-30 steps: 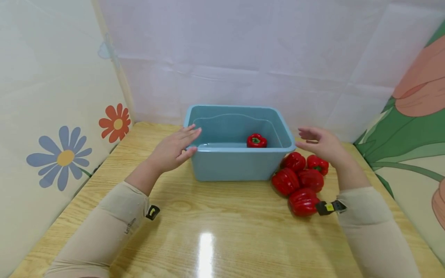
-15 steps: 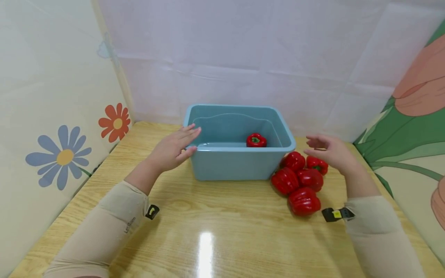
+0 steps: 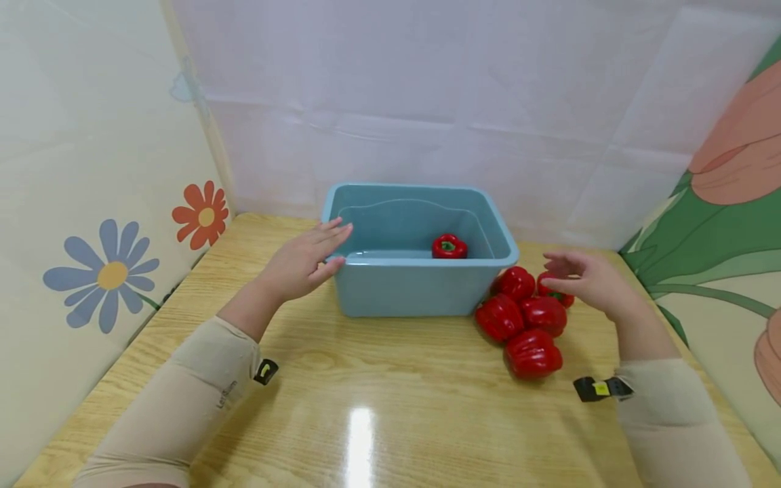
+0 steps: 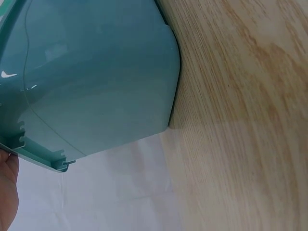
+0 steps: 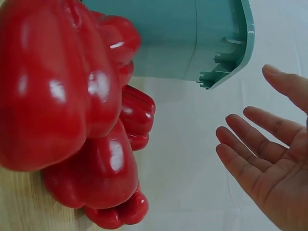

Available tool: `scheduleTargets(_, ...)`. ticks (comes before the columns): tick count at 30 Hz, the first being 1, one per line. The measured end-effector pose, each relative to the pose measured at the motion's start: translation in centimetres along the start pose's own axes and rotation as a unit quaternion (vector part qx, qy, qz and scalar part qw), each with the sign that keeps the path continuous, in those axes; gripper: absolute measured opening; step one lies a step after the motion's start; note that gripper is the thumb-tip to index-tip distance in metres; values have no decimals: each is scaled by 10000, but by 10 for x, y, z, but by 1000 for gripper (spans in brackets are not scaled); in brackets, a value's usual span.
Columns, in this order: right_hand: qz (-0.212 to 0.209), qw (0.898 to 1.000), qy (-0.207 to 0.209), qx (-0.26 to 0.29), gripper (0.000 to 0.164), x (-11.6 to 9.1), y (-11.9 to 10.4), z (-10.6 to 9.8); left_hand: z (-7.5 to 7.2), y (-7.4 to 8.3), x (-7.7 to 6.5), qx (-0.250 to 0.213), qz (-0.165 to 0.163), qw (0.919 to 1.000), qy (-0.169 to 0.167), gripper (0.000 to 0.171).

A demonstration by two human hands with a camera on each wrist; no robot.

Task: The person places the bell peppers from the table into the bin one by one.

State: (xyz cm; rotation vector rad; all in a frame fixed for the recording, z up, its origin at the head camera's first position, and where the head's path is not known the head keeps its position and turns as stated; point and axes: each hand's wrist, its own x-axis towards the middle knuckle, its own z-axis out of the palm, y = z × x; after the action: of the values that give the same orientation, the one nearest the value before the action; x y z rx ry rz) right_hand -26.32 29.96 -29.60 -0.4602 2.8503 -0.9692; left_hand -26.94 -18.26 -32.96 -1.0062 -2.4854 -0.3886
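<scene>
Here's the wood-grain tabletop, running back to the pale sheet, and close to its back edge sits the blue plastic bin, mouth up, likely so anything can come in from above. On its left rim, towards the near corner, lies the left hand, fingers fairly straight and touching; I'd read that as steadying. Over to the right hand: holding nothing, fingers loosely bent, poised above the far pepper and, by the wrist view, apart from it. Now the peppers! Five red bell peppers bunch by the bin's near right corner, presumably for a short reach. And one lone red bell pepper inside, green stem up, towards the bin's right end.
</scene>
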Motion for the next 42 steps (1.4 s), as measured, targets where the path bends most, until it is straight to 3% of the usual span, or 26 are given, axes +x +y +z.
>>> scheduleTargets(21, -202, 9985, -473, 180, 47, -20, 26, 16, 0, 3, 0, -30, -2, 10000, -15, 55)
scheduleTargets(34, 136, 9945, -965, 378, 54, -29, 40, 30, -2, 2, -1, -3, -1, 10000, 35, 56)
scheduleTargets(42, 69, 9941, -1032, 332, 48, -32, 45, 36, -3, 4, -2, -77, -28, 10000, 36, 57)
